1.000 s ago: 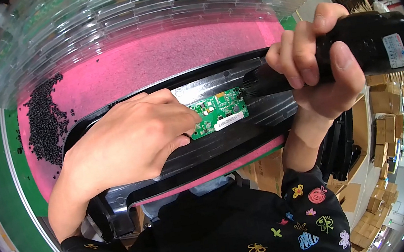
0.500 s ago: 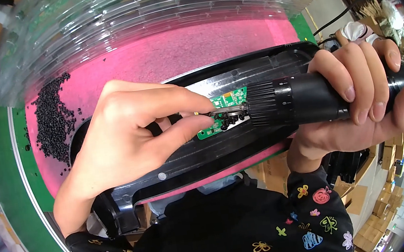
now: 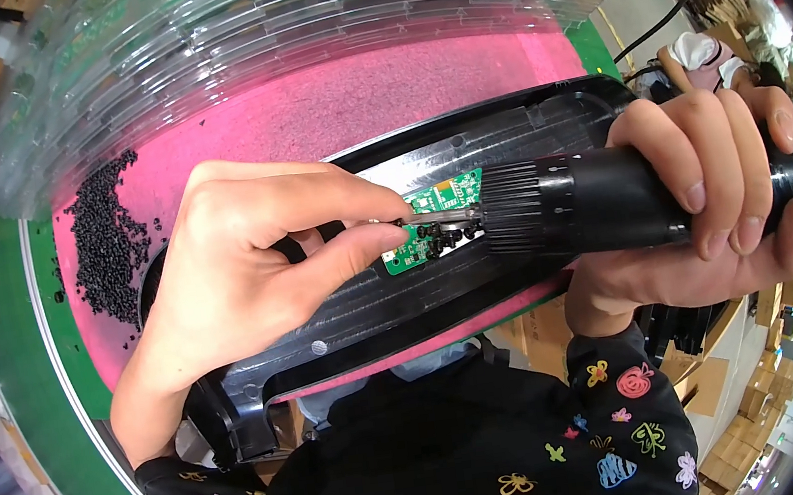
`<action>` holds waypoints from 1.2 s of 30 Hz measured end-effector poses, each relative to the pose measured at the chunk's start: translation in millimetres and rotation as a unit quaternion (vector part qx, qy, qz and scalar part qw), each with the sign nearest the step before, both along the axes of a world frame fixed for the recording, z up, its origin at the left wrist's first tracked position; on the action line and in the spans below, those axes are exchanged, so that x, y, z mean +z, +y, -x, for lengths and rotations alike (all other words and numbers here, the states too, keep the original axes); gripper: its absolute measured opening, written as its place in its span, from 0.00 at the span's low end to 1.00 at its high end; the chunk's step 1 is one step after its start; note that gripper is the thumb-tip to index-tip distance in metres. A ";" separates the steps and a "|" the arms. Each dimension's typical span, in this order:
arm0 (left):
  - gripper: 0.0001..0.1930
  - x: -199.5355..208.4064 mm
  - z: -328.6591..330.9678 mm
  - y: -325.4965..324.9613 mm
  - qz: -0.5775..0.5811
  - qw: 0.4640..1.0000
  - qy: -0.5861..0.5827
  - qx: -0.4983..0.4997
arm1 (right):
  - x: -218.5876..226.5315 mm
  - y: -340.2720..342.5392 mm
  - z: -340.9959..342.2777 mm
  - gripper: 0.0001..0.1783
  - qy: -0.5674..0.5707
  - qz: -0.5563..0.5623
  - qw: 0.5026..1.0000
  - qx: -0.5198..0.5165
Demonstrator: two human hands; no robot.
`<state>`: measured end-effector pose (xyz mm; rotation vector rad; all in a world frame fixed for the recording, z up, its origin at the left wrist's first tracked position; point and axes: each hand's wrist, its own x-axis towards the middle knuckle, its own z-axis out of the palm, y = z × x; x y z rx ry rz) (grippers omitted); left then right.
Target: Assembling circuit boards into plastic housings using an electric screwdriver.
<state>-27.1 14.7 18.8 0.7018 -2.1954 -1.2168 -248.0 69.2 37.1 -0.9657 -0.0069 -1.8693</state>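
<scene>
Left hand [image 3: 238,247]: one, thumb and forefinger pinched together on the tip of a slim metal bit [image 3: 442,215], remaining fingers mostly hidden behind; whether a screw sits between the fingertips, too small to tell. Right hand [image 3: 721,168]: one, wrapped around the barrel of a black power screwdriver [image 3: 599,203], ribbed collar facing left, tool lying nearly level. Black screws [image 3: 445,239]: a small cluster at the bit's underside, over the board. Circuit board [image 3: 449,192]: one, green, lying inside a long black housing [image 3: 395,317], partly covered by screwdriver and bit. Housing: set along the near edge of the pink-topped bench [image 3: 377,91]. Screw pile [image 3: 107,243]: black, loose, toward the bench's left edge. Clear plastic trays [image 3: 289,13]: stacked, along the far edge.
</scene>
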 end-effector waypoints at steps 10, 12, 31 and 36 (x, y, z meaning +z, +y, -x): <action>0.05 -2.5 2.1 4.1 -0.021 1.000 0.013 -0.016 | 0.3 1.9 1.3 0.16 -0.004 0.023 0.999 0.025; 0.05 -1.7 1.2 2.9 -0.069 0.996 0.011 -0.052 | -2.0 -1.4 5.0 0.16 0.006 0.029 0.998 0.048; 0.31 -21.5 16.5 19.7 0.171 0.953 -0.252 -0.011 | -17.1 -25.0 46.4 0.19 0.299 -0.033 0.954 0.008; 0.29 -26.6 17.1 18.1 0.174 0.954 -0.243 -0.019 | -17.7 -25.3 44.6 0.19 0.317 -0.053 0.947 -0.005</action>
